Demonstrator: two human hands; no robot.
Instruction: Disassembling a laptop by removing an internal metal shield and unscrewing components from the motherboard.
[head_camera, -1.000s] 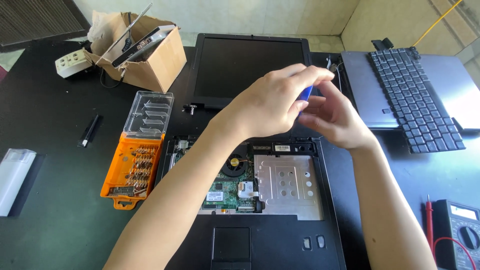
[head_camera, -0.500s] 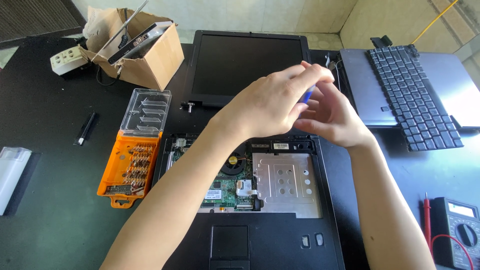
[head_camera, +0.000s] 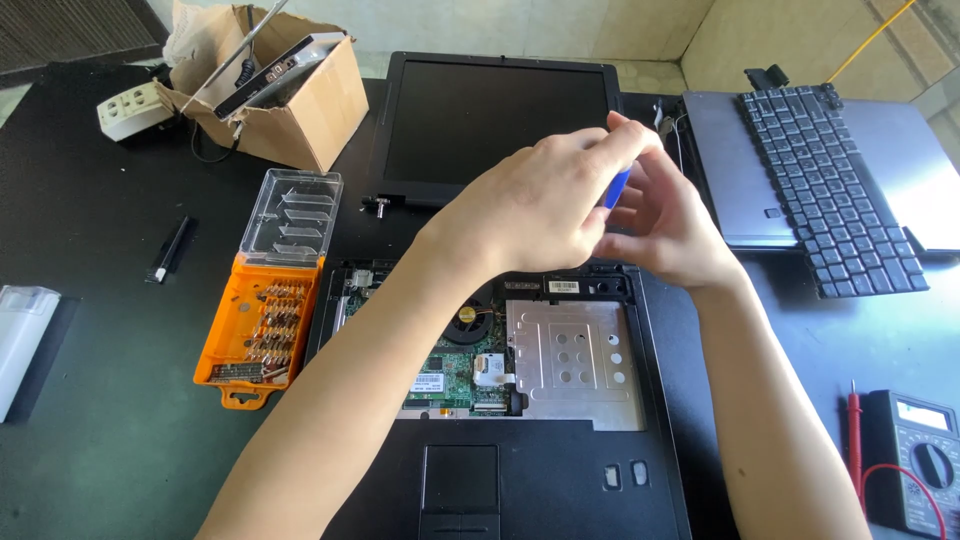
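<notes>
An opened black laptop (head_camera: 520, 480) lies in front of me with its keyboard removed, showing a green circuit board (head_camera: 452, 372), a fan and a silver metal plate (head_camera: 572, 362). Its dark screen (head_camera: 490, 118) lies flat behind. Both hands are raised above the laptop's rear right corner. My left hand (head_camera: 535, 205) and my right hand (head_camera: 672, 228) meet around a small blue tool (head_camera: 617, 187), most of which is hidden by the fingers.
An orange screwdriver-bit case (head_camera: 262, 318) with a clear lid lies left of the laptop. A cardboard box (head_camera: 295, 100), a white power strip (head_camera: 128, 108) and a black pen-like item (head_camera: 170, 250) sit at the back left. The detached keyboard (head_camera: 825, 185) lies right, a multimeter (head_camera: 915, 460) near right.
Both hands stay joined on the blue tool above the laptop. The view has shifted a little; the hands have barely moved.
</notes>
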